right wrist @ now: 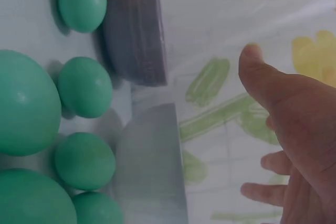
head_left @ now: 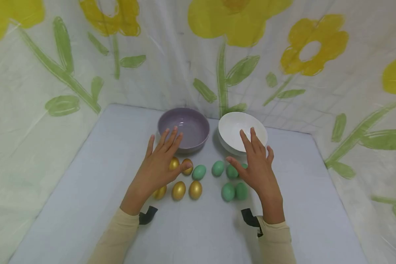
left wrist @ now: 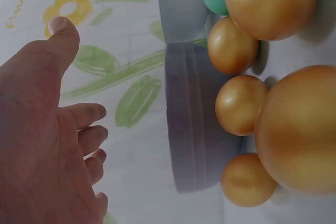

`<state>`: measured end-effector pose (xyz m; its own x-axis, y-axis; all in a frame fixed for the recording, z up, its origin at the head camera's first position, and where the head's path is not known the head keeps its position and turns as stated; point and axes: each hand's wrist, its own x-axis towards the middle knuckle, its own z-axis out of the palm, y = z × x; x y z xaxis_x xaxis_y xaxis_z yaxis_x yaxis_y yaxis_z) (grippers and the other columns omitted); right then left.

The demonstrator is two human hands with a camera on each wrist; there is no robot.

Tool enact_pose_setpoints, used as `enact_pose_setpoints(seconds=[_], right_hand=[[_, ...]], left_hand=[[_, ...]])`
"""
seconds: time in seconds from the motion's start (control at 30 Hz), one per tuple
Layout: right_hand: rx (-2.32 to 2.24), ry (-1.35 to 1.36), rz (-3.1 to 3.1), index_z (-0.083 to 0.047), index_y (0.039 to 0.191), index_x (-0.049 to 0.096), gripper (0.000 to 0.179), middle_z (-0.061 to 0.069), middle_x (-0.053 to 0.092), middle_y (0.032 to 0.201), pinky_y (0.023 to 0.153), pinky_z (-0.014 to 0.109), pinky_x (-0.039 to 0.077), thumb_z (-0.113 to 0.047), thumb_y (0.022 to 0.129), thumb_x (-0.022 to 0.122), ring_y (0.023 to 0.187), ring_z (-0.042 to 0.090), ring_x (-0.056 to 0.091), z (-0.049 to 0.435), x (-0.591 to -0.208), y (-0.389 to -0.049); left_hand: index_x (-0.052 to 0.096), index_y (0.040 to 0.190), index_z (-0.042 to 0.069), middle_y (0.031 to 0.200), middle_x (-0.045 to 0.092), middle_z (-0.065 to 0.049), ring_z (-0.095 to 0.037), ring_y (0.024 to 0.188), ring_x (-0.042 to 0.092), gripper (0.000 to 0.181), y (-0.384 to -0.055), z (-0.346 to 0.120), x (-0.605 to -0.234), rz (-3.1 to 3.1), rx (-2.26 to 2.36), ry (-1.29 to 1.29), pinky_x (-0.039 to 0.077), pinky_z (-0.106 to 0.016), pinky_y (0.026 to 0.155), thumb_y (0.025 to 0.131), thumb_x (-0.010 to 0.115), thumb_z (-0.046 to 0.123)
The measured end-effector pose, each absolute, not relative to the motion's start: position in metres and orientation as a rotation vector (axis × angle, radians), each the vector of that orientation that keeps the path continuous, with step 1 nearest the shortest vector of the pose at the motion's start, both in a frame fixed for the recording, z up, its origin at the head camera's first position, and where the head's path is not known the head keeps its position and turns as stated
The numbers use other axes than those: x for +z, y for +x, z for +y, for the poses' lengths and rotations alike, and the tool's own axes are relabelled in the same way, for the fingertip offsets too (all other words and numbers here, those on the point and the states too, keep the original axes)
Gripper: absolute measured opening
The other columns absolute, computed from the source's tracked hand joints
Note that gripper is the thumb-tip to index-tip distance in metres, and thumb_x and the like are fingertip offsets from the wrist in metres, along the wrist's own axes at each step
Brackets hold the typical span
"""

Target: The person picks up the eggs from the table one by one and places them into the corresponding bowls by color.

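My left hand hovers palm down over the gold eggs, fingers spread and holding nothing, its fingertips overlapping the purple bowl in the head view. Gold eggs lie in front of that bowl, some partly hidden under the hand. My right hand is likewise spread over the green eggs, with two fingertips reaching across the white bowl in the head view. One green egg lies beside the gold ones. Both bowls show bare insides. In the left wrist view, several gold eggs stand close to the purple bowl's wall.
A pale cloth covers the table. Behind and at the sides hangs a white curtain printed with yellow flowers and green leaves. The two bowls stand side by side near the table's back edge. Black straps show at both wrists.
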<state>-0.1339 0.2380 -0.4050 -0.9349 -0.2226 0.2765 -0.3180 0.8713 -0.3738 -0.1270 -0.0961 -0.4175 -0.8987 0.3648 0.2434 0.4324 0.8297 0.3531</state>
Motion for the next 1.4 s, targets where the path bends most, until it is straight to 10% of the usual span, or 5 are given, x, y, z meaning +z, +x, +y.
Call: enact_pose_setpoints(seconds=[0.47, 1.03, 1.4], right_hand=[[0.672, 0.461, -2.848, -0.034, 0.171, 0.016, 0.093, 0.003, 0.009, 0.178, 0.122, 0.068, 0.012, -0.060, 0.099, 0.068, 0.157, 0.036, 0.029, 0.229, -0.407, -0.134], [1.056, 0.648, -2.873, -0.026, 0.164, 0.041, 0.080, -0.009, 0.045, 0.164, 0.121, 0.048, 0.038, -0.057, 0.097, 0.072, 0.152, 0.021, 0.042, 0.184, -0.433, -0.135], [1.065, 0.914, -2.913, -0.015, 0.156, 0.054, 0.072, -0.003, 0.058, 0.154, 0.117, 0.039, 0.043, -0.038, 0.094, 0.083, 0.144, 0.017, 0.052, 0.142, -0.457, -0.155]], left_hand=[[0.012, 0.171, 0.016, 0.178, 0.001, -0.001, -0.025, 0.164, 0.001, 0.096, -0.142, -0.110, -0.423, -2.781, -0.778, -0.712, 0.004, -0.056, 0.130, 0.102, 0.054, 0.068], [0.019, 0.170, 0.034, 0.174, 0.021, 0.013, -0.020, 0.161, 0.022, 0.093, -0.246, -0.164, -0.419, -2.627, -1.321, -0.699, 0.023, -0.054, 0.128, 0.097, 0.067, 0.066], [-0.006, 0.168, 0.041, 0.176, 0.001, 0.010, -0.025, 0.163, 0.007, 0.118, -0.291, -0.185, -0.455, -2.845, -1.389, -0.758, 0.014, -0.055, 0.130, 0.086, 0.070, 0.077]])
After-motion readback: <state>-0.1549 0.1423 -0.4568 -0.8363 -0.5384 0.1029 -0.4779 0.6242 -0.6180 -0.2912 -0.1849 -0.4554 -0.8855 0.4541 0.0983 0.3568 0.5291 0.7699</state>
